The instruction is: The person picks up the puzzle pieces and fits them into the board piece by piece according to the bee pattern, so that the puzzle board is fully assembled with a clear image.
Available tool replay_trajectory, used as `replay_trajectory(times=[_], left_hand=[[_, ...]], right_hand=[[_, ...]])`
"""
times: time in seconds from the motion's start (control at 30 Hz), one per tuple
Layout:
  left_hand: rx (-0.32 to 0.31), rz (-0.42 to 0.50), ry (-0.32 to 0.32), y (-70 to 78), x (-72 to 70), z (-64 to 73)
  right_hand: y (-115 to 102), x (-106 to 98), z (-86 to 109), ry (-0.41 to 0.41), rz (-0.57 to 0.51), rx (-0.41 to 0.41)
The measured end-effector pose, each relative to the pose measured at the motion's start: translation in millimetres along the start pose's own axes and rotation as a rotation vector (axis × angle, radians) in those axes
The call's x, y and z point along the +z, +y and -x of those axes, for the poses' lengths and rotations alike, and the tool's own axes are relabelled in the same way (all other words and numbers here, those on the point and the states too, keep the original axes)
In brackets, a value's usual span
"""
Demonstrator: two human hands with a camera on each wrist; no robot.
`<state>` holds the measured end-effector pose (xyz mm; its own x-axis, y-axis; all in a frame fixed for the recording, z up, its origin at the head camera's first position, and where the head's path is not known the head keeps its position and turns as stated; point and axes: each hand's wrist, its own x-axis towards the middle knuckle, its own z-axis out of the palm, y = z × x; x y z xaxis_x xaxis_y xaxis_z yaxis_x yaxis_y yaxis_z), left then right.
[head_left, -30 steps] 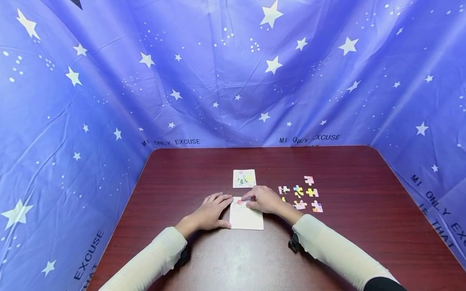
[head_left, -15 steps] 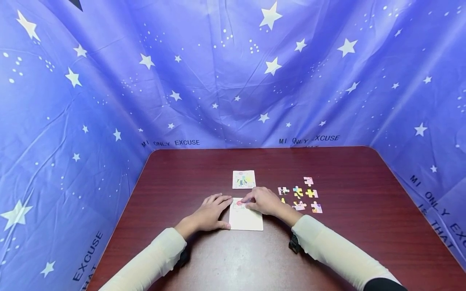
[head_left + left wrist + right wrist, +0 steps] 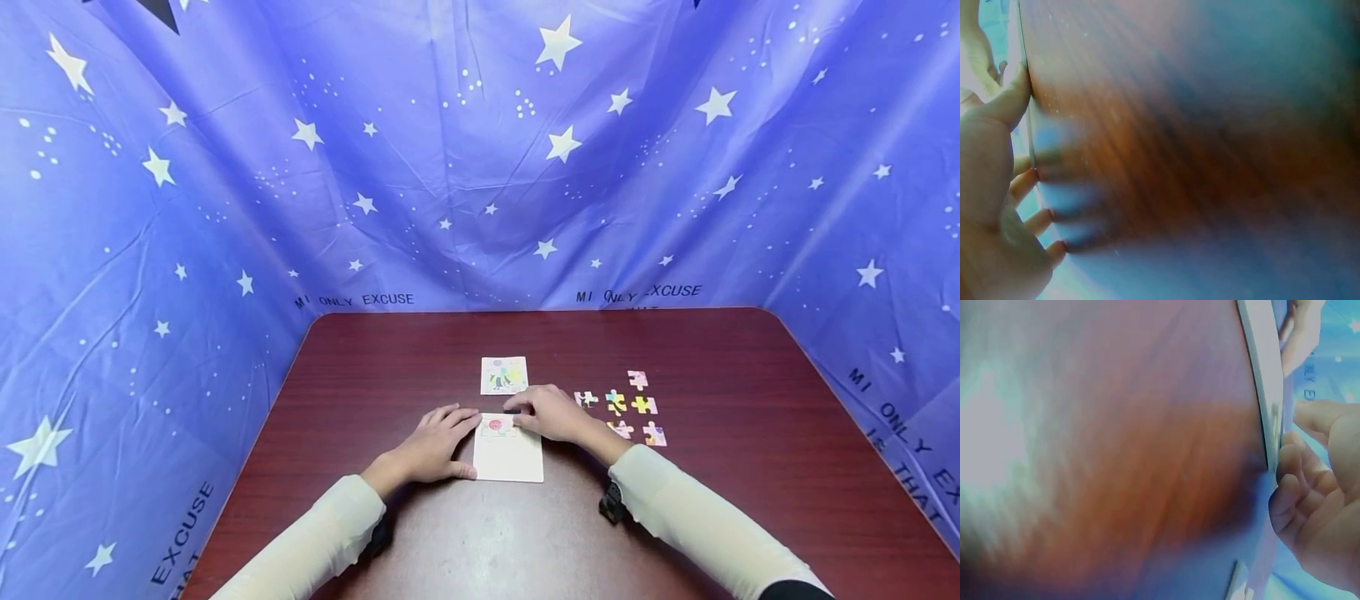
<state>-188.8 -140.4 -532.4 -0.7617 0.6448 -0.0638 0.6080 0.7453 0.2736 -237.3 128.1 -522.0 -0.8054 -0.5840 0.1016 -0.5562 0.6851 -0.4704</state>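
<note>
In the head view a white square board (image 3: 508, 460) lies flat before the person. My left hand (image 3: 435, 445) rests along its left edge, fingers extended to the upper corner and thumb at the lower one. A puzzle section with a red swirl (image 3: 496, 425) sits in the board's upper left. My right hand (image 3: 553, 413) is over the board's upper right, thumb and index fingertips at that section's right end; I cannot tell whether they pinch a piece. The right wrist view shows its other fingers (image 3: 1288, 490) curled. The left wrist view shows the left fingers (image 3: 1038, 222) at the board's edge.
A picture card with a bee (image 3: 503, 376) lies beyond the board. Several loose jigsaw pieces (image 3: 643, 405) are spread to the right, some partly hidden by the right hand. The dark red table (image 3: 720, 467) meets a blue star-patterned curtain (image 3: 480, 167) at the back.
My right index finger has shifted slightly right, off the swirl section, uncovering more of it. The left hand keeps its place at the board. The whole head view sits slightly lower.
</note>
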Motion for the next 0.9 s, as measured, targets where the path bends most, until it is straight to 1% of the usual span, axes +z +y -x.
replay_trajectory(times=[0.27, 0.53, 0.67, 0.9], left_hand=[[0.002, 0.007, 0.001, -0.4, 1.7, 1.1], [0.002, 0.015, -0.003, 0.4, 0.9, 2.7], [0.003, 0.017, -0.005, 0.3, 0.5, 1.6], [0.003, 0.013, 0.001, -0.6, 0.7, -0.3]], right_hand=[[17, -17, 3.4, 0.029, -0.032, 0.071], [38, -36, 9.7, 0.035, -0.05, 0.148], [50, -47, 15.0, 0.047, -0.052, 0.16], [68, -61, 21.1, 0.078, -0.012, 0.181]])
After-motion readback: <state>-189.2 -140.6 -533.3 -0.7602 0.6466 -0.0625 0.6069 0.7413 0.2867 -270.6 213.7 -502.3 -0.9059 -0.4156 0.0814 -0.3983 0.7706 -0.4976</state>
